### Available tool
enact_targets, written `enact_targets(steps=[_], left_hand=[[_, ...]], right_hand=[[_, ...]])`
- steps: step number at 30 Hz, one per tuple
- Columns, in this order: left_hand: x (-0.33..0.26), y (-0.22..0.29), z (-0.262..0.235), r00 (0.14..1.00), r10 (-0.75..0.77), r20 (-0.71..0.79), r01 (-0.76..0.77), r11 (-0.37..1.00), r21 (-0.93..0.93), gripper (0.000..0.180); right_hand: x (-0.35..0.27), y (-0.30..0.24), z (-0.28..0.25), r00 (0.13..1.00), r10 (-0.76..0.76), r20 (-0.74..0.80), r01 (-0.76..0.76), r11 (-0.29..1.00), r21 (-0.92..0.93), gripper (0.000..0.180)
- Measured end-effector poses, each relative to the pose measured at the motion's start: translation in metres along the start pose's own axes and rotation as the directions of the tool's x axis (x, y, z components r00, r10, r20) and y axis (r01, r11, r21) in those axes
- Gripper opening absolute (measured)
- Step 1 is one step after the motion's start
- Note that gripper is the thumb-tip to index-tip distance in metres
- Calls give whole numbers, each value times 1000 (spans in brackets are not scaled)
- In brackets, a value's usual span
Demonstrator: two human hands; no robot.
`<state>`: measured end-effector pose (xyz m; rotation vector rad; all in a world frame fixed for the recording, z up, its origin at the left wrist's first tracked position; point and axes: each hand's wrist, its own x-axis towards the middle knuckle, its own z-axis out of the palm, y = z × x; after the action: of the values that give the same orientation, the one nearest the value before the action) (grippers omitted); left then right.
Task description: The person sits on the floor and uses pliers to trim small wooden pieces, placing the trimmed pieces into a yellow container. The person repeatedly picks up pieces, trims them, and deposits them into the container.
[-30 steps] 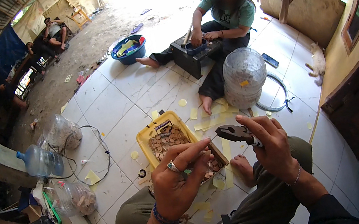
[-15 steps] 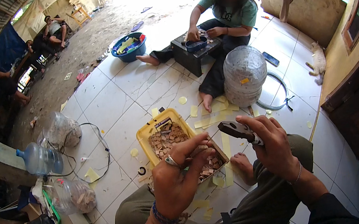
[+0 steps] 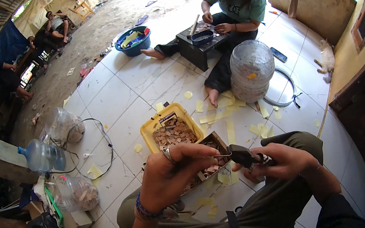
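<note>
My left hand (image 3: pixel 168 172), wearing a ring and a blue bracelet, pinches a thin wire (image 3: pixel 221 156) between thumb and fingers. Whether a small wooden piece sits behind those fingertips I cannot tell. Dark-jawed pliers (image 3: pixel 242 154) are gripped in my right hand (image 3: pixel 289 159). Their jaws meet the free end of the wire, over my lap. Just beyond my hands, a yellow basin (image 3: pixel 145 131) holds many small wooden pieces (image 3: pixel 174 134). A wooden box (image 3: pixel 219 140) with similar pieces lies partly hidden below my hands.
Opposite me, a person (image 3: pixel 237 8) works at a low black table (image 3: pixel 192 54) bearing a blue bowl (image 3: pixel 202 38). A large plastic jug (image 3: pixel 252 71) and coiled wire (image 3: pixel 291 88) stand right. Yellow scraps (image 3: pixel 230 132) litter the tiles. Bottles (image 3: pixel 45 157) and a cable (image 3: pixel 102 127) lie left.
The pliers have come down and left, and their jaws now meet the wire. My left hand has turned so the wire points right. The other person's hand has left the blue bowl.
</note>
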<state>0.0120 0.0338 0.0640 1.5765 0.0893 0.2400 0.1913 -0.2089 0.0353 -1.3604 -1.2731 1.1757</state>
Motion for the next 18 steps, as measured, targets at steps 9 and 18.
enact_targets(steps=[9,18], left_hand=[[2,-5,-4,986,168,16,-168,978,124,21],[0,-13,15,996,-31,84,64,904,-424,37]], right_hand=[[10,3,4,760,-234,-607,-84,890,-449,67],[12,17,0,718,-596,-360,-146,376,-915,91]])
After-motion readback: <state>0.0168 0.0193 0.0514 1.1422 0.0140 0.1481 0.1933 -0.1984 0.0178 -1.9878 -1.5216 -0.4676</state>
